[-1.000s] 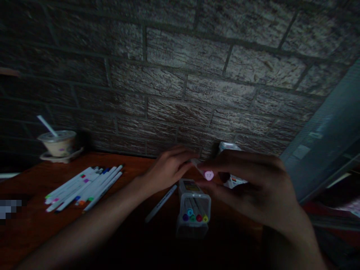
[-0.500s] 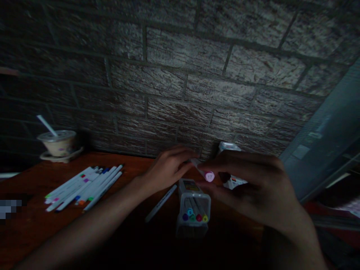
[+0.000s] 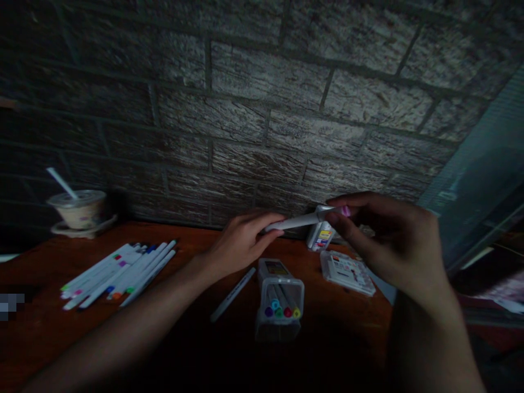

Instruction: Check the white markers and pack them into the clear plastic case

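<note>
Head view showed the white marker [image 3: 301, 221] turned broadside in the lower centre of the frame; half a second earlier, its pink end, numbered 17, had faced the camera. That turn suggested handling was under way, with the marker not yet set down. The left hand [image 3: 239, 240] pinched one end; the right hand [image 3: 393, 240] gripped near the pink one. Slim and pale, the marker sloped slightly up rightward, above the clear plastic case [image 3: 273, 267] on the bench [image 3: 194, 237].

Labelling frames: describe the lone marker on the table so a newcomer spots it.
Below the brick wall, find the open box on the table. The marker lies just left of it, slanting up rightward. It lies alone, unlike the pile farther left.
</note>
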{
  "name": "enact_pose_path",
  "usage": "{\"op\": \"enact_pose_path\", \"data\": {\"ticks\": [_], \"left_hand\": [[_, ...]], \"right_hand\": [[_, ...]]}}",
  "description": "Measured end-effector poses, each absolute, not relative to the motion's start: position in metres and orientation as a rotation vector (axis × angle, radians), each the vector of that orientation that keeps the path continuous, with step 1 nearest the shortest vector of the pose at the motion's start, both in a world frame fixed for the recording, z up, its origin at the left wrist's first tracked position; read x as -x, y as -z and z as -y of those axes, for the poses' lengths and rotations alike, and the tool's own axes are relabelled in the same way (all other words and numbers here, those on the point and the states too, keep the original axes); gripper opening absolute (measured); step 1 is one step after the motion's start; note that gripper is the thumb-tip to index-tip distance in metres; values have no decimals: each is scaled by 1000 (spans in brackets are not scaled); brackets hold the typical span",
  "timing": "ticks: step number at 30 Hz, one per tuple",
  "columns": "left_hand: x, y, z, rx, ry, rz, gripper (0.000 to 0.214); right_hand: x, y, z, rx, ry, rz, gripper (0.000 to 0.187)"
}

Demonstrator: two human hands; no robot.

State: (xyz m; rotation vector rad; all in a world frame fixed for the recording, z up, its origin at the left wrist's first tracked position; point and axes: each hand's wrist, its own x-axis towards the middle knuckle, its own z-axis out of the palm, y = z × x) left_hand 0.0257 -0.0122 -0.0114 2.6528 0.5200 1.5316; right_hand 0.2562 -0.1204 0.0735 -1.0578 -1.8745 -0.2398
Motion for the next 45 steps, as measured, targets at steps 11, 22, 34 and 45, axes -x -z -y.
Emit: {"op": "enact_pose_path", "data": {"ticks": [11, 22, 34, 45], "left_hand": [[-28, 5, 22, -2468, -1412, -537, 17], [-31, 10, 14, -2379, -1597, -604, 23], [-27, 7, 11, -2480, -1327, -473, 30], [-33, 16, 15, -2617, -1043, -297, 32]], "right_hand": [[-267, -75, 107, 1112, -48, 1777, 18], [-270, -73, 100, 1122, -254, 1806, 14], [-285, -58, 137, 1195, 165, 1890, 15], [-315, -5, 235, 1218, 551, 2087, 49]]}}
